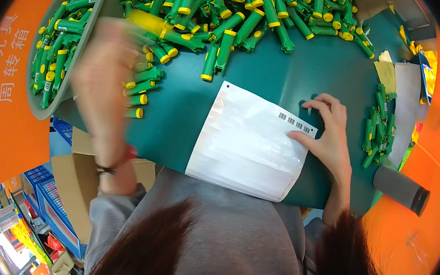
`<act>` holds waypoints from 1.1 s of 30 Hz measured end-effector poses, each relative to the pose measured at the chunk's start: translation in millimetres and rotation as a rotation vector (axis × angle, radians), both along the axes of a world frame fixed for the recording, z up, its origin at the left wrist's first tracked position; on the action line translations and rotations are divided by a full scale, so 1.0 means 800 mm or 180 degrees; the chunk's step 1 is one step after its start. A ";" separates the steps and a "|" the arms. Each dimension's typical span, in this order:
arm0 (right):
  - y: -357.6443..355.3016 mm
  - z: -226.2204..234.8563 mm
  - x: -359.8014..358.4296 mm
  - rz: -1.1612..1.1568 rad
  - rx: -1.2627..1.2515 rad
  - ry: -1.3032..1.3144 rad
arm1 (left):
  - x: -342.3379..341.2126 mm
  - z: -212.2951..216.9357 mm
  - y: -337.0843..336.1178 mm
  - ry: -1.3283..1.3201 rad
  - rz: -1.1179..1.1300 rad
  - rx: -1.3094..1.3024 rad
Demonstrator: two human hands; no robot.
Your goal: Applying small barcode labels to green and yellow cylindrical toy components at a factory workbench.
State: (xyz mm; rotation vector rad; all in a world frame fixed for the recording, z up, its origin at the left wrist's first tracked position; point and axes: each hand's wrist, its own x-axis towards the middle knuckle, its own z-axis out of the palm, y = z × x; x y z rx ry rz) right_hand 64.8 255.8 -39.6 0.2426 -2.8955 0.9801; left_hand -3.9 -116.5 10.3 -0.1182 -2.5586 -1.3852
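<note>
A white sheet of labels (246, 140) lies tilted on the green table in front of me. Small barcode stickers (295, 122) remain in a row near its upper right corner; the rest of its face is plain and glossy. My right hand (332, 124) rests at that corner, thumb on the sheet and the other fingers apart, bent over the table. Smeared by motion, my left hand (105, 68) is beside the grey tub's rim. A blurred yellow streak (149, 22) shows by its fingers; whether they hold it I cannot tell. Several green tubes with yellow ends (142, 87) lie beside this hand.
A big heap of green and yellow tubes (232, 11) covers the table's far side. The grey tub (68, 88) at left is full of them. At right are a small pile of green pieces (377, 126) and a dark grey bottle (400, 189). A cardboard box (76, 176) stands lower left.
</note>
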 end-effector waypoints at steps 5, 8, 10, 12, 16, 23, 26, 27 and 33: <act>-0.010 -0.020 0.005 0.0241 -0.0334 -0.0606 | -0.066 0.078 -0.153 0.1845 0.2016 -0.1178; -0.030 -0.005 -0.004 -0.0085 -0.0411 -0.1109 | -0.066 0.061 -0.146 0.2163 0.1737 -0.2867; -0.032 -0.008 0.004 -0.0079 -0.0064 -0.0685 | -0.021 0.036 0.009 0.1578 0.0862 -0.1151; -0.031 -0.011 0.006 0.0096 0.0226 -0.0241 | 0.016 0.005 0.076 0.0790 -0.1419 -0.0378; -0.032 -0.018 0.005 0.0270 -0.0209 -0.0300 | 0.030 -0.063 0.160 0.0924 -0.2072 -0.0706; -0.023 -0.004 0.003 0.0001 -0.1550 -0.1569 | 0.016 -0.093 0.157 0.0634 -0.2291 -0.0197; -0.024 -0.006 0.004 0.0009 -0.2174 -0.1348 | 0.034 -0.080 0.161 0.1994 -0.1407 -0.0816; -0.025 -0.006 0.005 0.0001 -0.2177 -0.1354 | 0.043 -0.082 0.165 0.1824 -0.1334 -0.0574; -0.035 -0.004 0.009 -0.0183 -0.3199 -0.1726 | 0.049 -0.094 0.170 0.1787 -0.1139 -0.0240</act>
